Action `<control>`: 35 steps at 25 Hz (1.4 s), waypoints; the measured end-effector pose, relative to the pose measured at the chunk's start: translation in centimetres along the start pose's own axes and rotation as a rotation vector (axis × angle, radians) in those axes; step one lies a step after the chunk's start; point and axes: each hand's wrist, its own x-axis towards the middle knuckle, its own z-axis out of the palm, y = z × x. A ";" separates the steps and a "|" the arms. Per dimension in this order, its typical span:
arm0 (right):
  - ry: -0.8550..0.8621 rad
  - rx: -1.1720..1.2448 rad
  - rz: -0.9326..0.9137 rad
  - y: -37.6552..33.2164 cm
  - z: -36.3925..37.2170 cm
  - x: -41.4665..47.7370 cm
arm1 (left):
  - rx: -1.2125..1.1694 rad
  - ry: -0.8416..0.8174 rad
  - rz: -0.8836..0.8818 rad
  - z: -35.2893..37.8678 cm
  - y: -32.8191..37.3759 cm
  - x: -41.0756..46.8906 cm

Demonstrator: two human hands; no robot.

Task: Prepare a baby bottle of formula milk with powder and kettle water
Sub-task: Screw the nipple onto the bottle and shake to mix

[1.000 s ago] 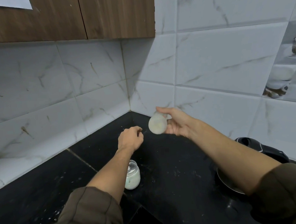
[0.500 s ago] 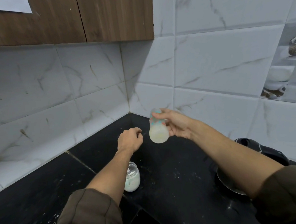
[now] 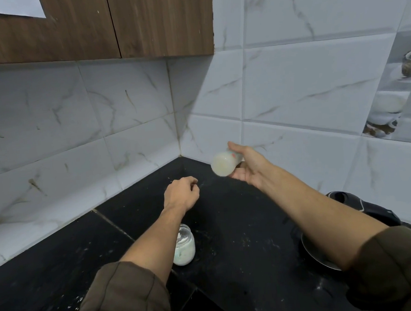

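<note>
My right hand (image 3: pixel 249 168) grips a baby bottle (image 3: pixel 225 163) filled with pale milky liquid, held in the air near the tiled corner and tipped so its round base faces me; it is motion-blurred and its top is hidden behind my fingers. My left hand (image 3: pixel 181 195) hovers over the black counter (image 3: pixel 237 228) in a loose fist with nothing in it, to the lower left of the bottle. An open glass jar of white powder (image 3: pixel 185 248) stands on the counter beside my left forearm. The black kettle (image 3: pixel 361 208) sits at the right, partly hidden by my right arm.
White marbled tile walls meet in a corner behind the bottle. Wooden cabinets (image 3: pixel 95 25) hang overhead at the upper left. A metal plate or base (image 3: pixel 317 256) lies under my right forearm. White powder specks dot the counter.
The bottle has swung from base-toward-me to upright and back to base-toward-me, moving slightly right. My left hand has stayed in place as a loose fist.
</note>
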 end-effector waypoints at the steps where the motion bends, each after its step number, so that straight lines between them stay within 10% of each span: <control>1: 0.023 0.058 0.020 0.0 0.0 0.1 | 0.005 0.003 -0.002 0.0 -0.1 0.0; 6: -0.294 -0.307 0.007 -0.1 0.2 -1.1 | 0.023 -0.018 0.004 0.0 -0.1 -0.1; 10: 0.007 0.070 -0.009 -0.7 -0.2 0.1 | 0.024 -0.006 -0.003 -0.1 -0.4 -0.2; 16: -0.298 -0.302 -0.073 -0.5 -0.3 -0.7 | 0.029 -0.024 0.004 -0.1 0.1 0.1; 20: 0.040 0.161 -0.226 -1.2 0.0 0.6 | 0.030 -0.006 0.006 -0.2 -0.1 0.1; 25: -0.246 -0.247 -0.229 -0.6 0.1 -0.7 | 0.042 -0.016 0.005 0.0 0.0 0.2; 30: -0.005 0.118 -0.302 -1.2 0.3 0.3 | 0.040 -0.004 0.010 0.0 -0.1 0.2; 35: -0.325 -0.287 -0.279 0.0 -0.2 -0.8 | 0.045 -0.022 0.011 0.1 -0.1 0.4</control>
